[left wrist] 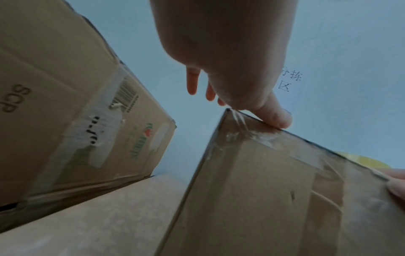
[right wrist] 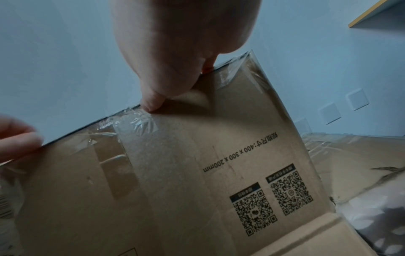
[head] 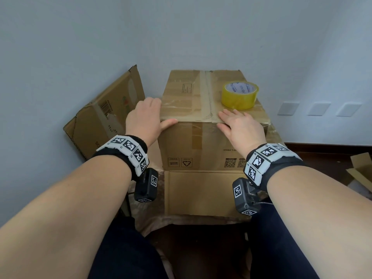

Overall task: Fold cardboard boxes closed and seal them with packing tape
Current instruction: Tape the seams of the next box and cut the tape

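Observation:
A brown cardboard box (head: 201,141) stands in front of me with its top flaps down and clear tape (head: 209,93) along the middle seam. A yellow tape roll (head: 239,95) lies on the box's top, right of the seam. My left hand (head: 145,117) is at the near left corner of the top, thumb on the front edge and fingers straight past the left side (left wrist: 192,83). My right hand (head: 241,125) lies flat on the top just right of the seam, fingers straight, thumb (right wrist: 151,102) at the front edge. Neither hand holds anything.
Another used box (head: 104,117) leans against the wall at the left, close to my left hand. A flat cardboard flap (head: 203,193) lies in front of the box on a patterned cloth (head: 149,218). Cardboard pieces (head: 360,170) lie on the floor at the right.

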